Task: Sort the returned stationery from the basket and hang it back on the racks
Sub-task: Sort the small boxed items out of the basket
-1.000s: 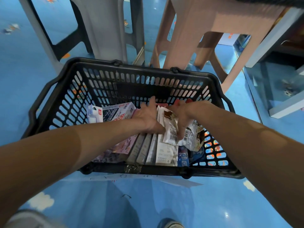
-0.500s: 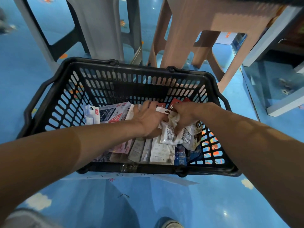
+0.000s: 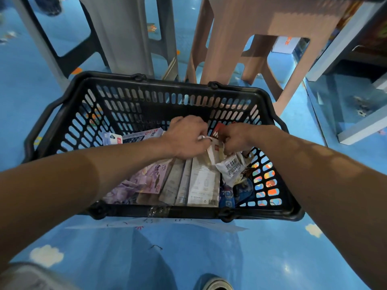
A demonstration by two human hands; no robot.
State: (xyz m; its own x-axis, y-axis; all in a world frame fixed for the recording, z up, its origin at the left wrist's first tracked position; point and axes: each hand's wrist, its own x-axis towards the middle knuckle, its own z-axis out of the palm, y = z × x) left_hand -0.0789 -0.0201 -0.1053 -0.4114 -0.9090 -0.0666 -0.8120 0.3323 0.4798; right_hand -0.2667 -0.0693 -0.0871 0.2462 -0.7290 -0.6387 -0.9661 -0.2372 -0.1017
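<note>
A black plastic basket (image 3: 146, 84) stands on the blue floor, holding several stationery packs. Flat grey-white card packs (image 3: 201, 183) lie upright-stacked in the middle, a purple illustrated pack (image 3: 144, 181) to their left, small blue packs (image 3: 240, 192) to the right. Both my hands are inside the basket. My left hand (image 3: 186, 137) has curled fingers pinching the top edge of a white pack. My right hand (image 3: 235, 139) grips crinkled white packets with a barcode (image 3: 230, 166), lifted slightly above the pile. A red-topped pack (image 3: 217, 129) shows behind my right hand.
A grey plastic stool (image 3: 125, 34) and a pink-brown plastic stool (image 3: 240, 38) stand just behind the basket. A pale blue shelf frame (image 3: 356, 126) is at the right. My shoe (image 3: 215, 284) shows at the bottom edge. A white box pack (image 3: 142, 135) lies at the basket's back left.
Both hands have drawn closer together and their fingers have curled tighter around the white packets. The barcode packets have bunched up and risen a little.
</note>
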